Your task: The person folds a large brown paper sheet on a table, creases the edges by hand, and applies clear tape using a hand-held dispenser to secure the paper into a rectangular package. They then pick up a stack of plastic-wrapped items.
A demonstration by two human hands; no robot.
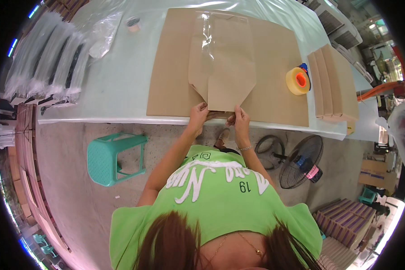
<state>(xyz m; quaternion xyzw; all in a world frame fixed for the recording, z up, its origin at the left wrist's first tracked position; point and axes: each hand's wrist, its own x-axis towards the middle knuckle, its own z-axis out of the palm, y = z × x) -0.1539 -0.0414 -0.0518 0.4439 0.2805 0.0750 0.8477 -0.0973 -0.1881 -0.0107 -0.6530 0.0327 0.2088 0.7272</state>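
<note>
A brown cardboard carton lies on a larger flat cardboard sheet, with a shiny strip of clear tape running down its left part. Its near end narrows to a flap close to the table's front edge. My left hand pinches the left corner of that near end. At the right corner, my right hand grips the carton's edge between thumb and fingers. A dark gap shows under the flap between my hands. To the right, on the sheet, rests a tape dispenser with a yellowish roll.
Folded brown cardboard pieces stand at the table's right end. Plastic-wrapped items lie at the far left, near a small tape roll. Below the table edge are a green stool and a floor fan.
</note>
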